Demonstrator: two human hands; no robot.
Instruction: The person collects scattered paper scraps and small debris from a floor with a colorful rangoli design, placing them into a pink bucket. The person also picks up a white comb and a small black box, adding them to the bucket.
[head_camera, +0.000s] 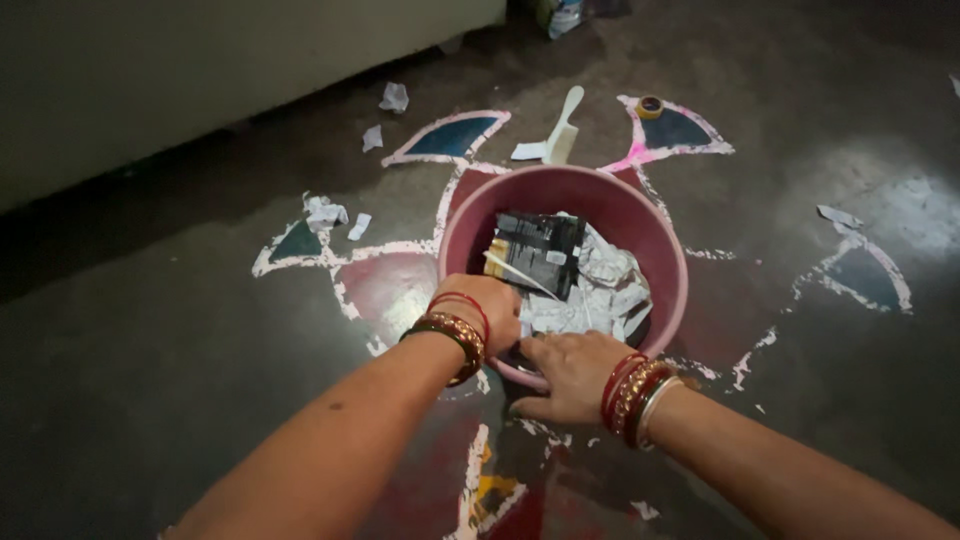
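The right hand (572, 372) hides the pink tub's (660, 240) near rim; the grip is unclear.

A round pink plastic tub (655, 235) stands on the dark polished floor (150, 330), over a painted floor pattern of white-edged petal shapes (450, 137). Inside lie crumpled white paper scraps (610, 285) and a dark flat card (540, 250). The left hand (485, 310), closed into a fist, rests on the tub's near rim. The right hand (570, 375) lies flat against the rim just beside it. A white plastic scraper (563, 130) and a small yellow tape roll (650, 105) lie beyond the tub.
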